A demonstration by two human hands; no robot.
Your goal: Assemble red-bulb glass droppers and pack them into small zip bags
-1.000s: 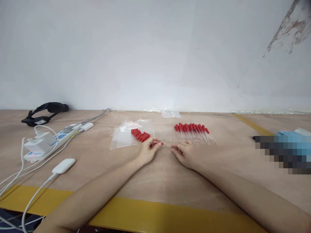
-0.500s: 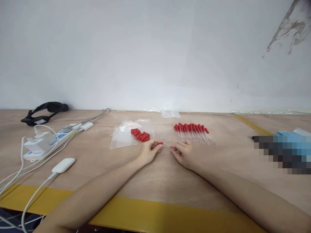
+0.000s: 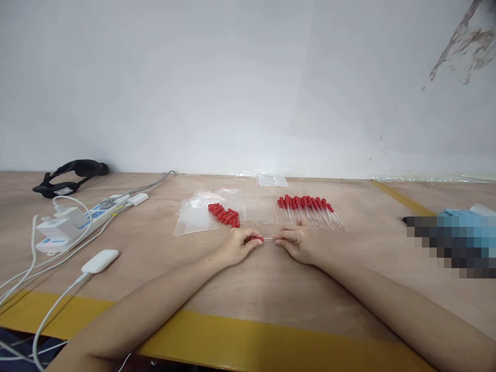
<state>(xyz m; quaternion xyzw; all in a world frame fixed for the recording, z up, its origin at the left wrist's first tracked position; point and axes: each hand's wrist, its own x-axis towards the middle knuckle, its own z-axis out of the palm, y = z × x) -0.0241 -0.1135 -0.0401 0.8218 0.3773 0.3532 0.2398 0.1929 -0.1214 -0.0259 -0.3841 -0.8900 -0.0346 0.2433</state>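
With the fingers (image 3: pixel 248 235) of the left hand (image 3: pixel 234 249) drawn tightly together, pinches a red cap (image 3: pixel 257 238) in front of the row of bare tubes (image 3: pixel 258 212) on the counter (image 3: pixel 267 299). With the right hand (image 3: pixel 296 246), in front of that row and toward its right end, pinches a clear tube (image 3: pixel 267 239) by its right end, thumb and fingertips brought close on it. Holds the tube about level between both hands, its left end meeting the mouth of the red cap; cannot tell the depth of one in the other.

Just left of the row, has a heap of loose red caps (image 3: pixel 225 215), partly over clear plastic bags (image 3: pixel 194 219). Just right of the row, has capped droppers (image 3: pixel 306 202) laid side by side, red ends toward the wall (image 3: pixel 232 77). Behind the row, has a small flat bag (image 3: pixel 273 181). Well left of the row, has a power strip (image 3: pixel 98 213), a white rounded case (image 3: pixel 99 261) on a cable and, farther back, a black headset (image 3: pixel 87 168). Well right of the row, has a blue object (image 3: pixel 451 213), partly blurred out.
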